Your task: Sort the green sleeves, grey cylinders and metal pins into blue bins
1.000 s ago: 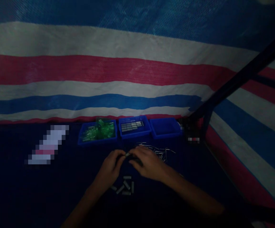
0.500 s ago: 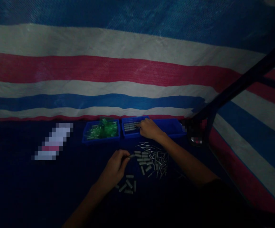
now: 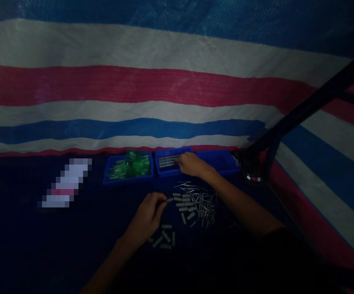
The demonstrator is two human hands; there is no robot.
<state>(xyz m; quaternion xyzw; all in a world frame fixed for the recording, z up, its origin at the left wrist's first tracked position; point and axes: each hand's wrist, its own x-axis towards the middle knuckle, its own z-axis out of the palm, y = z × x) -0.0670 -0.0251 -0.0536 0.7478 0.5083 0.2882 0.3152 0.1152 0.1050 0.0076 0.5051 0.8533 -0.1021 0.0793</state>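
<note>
**Small metal piece (image 3: 170, 200) in my left hand (image 3: 148, 213); right hand (image 3: 191, 165) at the middle tray (image 3: 172, 172)**

Dim light. My left fingers (image 3: 162, 197) are pinched shut on the small piece, its tip poking out to the right, low over the bench (image 3: 72, 249). Just beside the tip: a cluster of short grey pieces (image 3: 186, 203), several lying side by side. Against their right edge, a loose heap of thin metal rods (image 3: 206, 207), pointing every way. Nearer me, a smaller scatter of grey blocks (image 3: 165, 236).

My right arm reaches past the heap; right fingers (image 3: 179, 159) down at the rows of metal pieces (image 3: 165, 162) in the blue middle tray. Cannot tell whether they grip one.

Left of that tray: a blue tray (image 3: 129, 180) with crumpled green plastic (image 3: 135, 166). To its right: another blue tray (image 3: 221, 161), partly behind my wrist. Farther left, a pale blurred-out patch (image 3: 68, 179). Behind everything, striped sheeting (image 3: 128, 85).
</note>
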